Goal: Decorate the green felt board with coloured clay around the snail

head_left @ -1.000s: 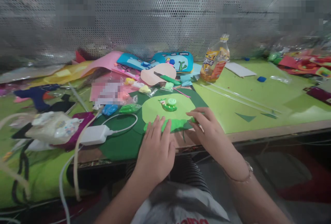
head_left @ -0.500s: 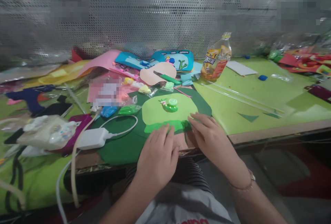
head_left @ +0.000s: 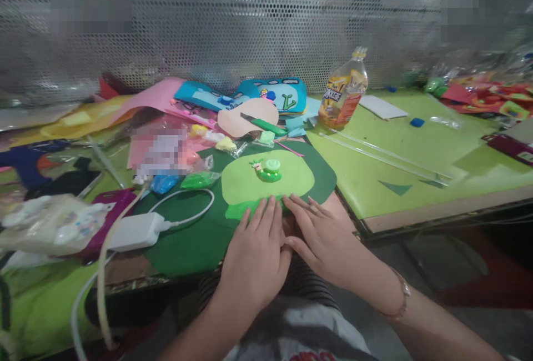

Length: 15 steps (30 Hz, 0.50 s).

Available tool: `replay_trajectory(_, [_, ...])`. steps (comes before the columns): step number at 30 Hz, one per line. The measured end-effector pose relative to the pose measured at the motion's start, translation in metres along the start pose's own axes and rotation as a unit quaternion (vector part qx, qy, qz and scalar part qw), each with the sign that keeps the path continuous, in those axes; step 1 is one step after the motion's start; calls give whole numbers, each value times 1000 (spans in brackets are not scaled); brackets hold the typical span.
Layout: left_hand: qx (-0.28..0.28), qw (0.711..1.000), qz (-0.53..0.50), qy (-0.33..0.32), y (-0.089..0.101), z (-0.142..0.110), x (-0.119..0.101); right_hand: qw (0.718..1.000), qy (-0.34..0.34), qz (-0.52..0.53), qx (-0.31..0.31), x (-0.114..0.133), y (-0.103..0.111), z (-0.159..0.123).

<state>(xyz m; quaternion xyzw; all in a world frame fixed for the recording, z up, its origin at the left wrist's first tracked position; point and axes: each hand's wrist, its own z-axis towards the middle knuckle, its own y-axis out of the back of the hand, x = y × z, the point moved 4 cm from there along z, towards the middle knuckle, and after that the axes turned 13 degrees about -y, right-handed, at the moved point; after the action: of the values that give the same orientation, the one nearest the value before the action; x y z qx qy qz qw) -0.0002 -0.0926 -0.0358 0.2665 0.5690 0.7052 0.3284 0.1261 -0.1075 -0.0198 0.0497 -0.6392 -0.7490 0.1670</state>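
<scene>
Side by side at the table's front edge, my left hand (head_left: 258, 244) and my right hand (head_left: 320, 236) lie with fingers stretched out, neither holding anything. Their fingertips rest on a flattened strip of bright green clay (head_left: 239, 209), partly hidden beneath them. This strip runs along the lower rim of a light green paper shape (head_left: 233, 180), which lies on a dark green sheet (head_left: 187, 247). On the light green shape sits a small clay snail (head_left: 270, 170) with a spiral shell.
Left are a white adapter (head_left: 137, 231) with its cable, clay packets (head_left: 202, 179) and a dark blue glue gun (head_left: 29, 164). Behind lie scissors with green handles (head_left: 268, 126) and blue decorated pieces (head_left: 275, 94). A bottle (head_left: 343, 94) and clear glue sticks (head_left: 387, 158) are to the right.
My right hand has moved left along the clay strip, close beside my left hand. The view has shifted slightly; the snail stays in place on the paper.
</scene>
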Motion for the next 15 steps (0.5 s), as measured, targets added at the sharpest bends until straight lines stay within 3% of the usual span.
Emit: replay_trajectory(15, [-17,1000,3,-5,1,-1,0,998,50,17,-23,5,10,6])
